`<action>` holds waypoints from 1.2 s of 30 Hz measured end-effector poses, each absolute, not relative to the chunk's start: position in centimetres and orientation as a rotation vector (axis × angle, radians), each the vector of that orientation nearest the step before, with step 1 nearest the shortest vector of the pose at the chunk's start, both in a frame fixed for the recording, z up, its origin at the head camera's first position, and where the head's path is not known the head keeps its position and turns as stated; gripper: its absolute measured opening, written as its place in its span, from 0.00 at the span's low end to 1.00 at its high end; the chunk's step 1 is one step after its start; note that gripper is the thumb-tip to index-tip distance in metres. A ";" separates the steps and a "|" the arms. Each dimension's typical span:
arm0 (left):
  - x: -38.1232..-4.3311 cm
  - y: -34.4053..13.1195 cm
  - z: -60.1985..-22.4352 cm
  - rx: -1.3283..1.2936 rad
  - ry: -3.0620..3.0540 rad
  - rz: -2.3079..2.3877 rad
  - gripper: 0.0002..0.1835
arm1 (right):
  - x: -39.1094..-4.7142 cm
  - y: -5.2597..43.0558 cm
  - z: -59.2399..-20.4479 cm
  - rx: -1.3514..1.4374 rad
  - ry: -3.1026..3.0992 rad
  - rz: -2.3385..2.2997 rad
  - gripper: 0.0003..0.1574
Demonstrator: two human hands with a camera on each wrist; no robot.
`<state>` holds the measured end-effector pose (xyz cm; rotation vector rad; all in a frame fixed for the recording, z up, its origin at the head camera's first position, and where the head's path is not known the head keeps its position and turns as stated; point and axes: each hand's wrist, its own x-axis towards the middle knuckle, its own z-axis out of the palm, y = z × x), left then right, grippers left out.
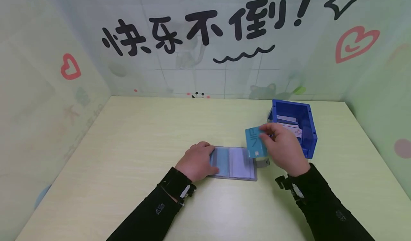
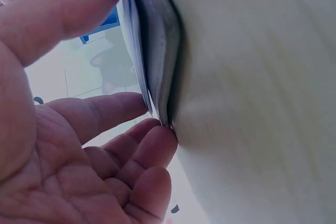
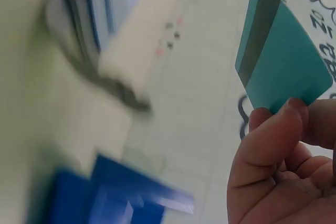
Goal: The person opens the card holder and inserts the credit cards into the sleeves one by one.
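Observation:
An open card holder (image 1: pixel 242 164) with clear sleeves lies on the table, a blue card showing in its left side. My left hand (image 1: pixel 198 161) holds it by the left part, thumb at the near edge and fingertips at the far edge. In the left wrist view the holder (image 2: pixel 157 40) appears edge-on between thumb and fingers. My right hand (image 1: pixel 284 146) pinches a blue VIP card (image 1: pixel 255 142) by a corner, raised over the holder's right side. The right wrist view shows the back of this card (image 3: pixel 286 51), with a dark magnetic stripe.
A blue bin (image 1: pixel 309 126) holding several cards (image 1: pixel 290 125) stands behind the right hand. A grey clasp strap (image 1: pixel 263 162) sticks out from the holder's right side. Printed cloth walls (image 1: pixel 192 76) border the pale wooden table (image 1: pixel 144 134) at the back and sides.

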<state>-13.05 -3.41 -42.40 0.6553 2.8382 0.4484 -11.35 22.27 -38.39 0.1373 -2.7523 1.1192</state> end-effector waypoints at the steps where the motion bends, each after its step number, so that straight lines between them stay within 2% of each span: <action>1: -13.0 -3.4 -42.4 0.650 2.836 0.450 0.38 | -11.3 21.9 -38.7 0.143 -2.779 1.163 0.12; 12: -13.1 -3.3 -42.2 0.623 2.825 0.477 0.40 | -11.5 18.8 -41.3 0.174 -2.928 1.286 0.13; 29: -13.1 -3.3 -42.1 0.610 2.819 0.490 0.40 | -11.5 17.6 -42.0 0.115 -3.057 1.238 0.14; 36: -13.1 -3.4 -42.3 0.621 2.815 0.479 0.41 | -11.4 17.2 -42.2 0.134 -3.113 1.182 0.18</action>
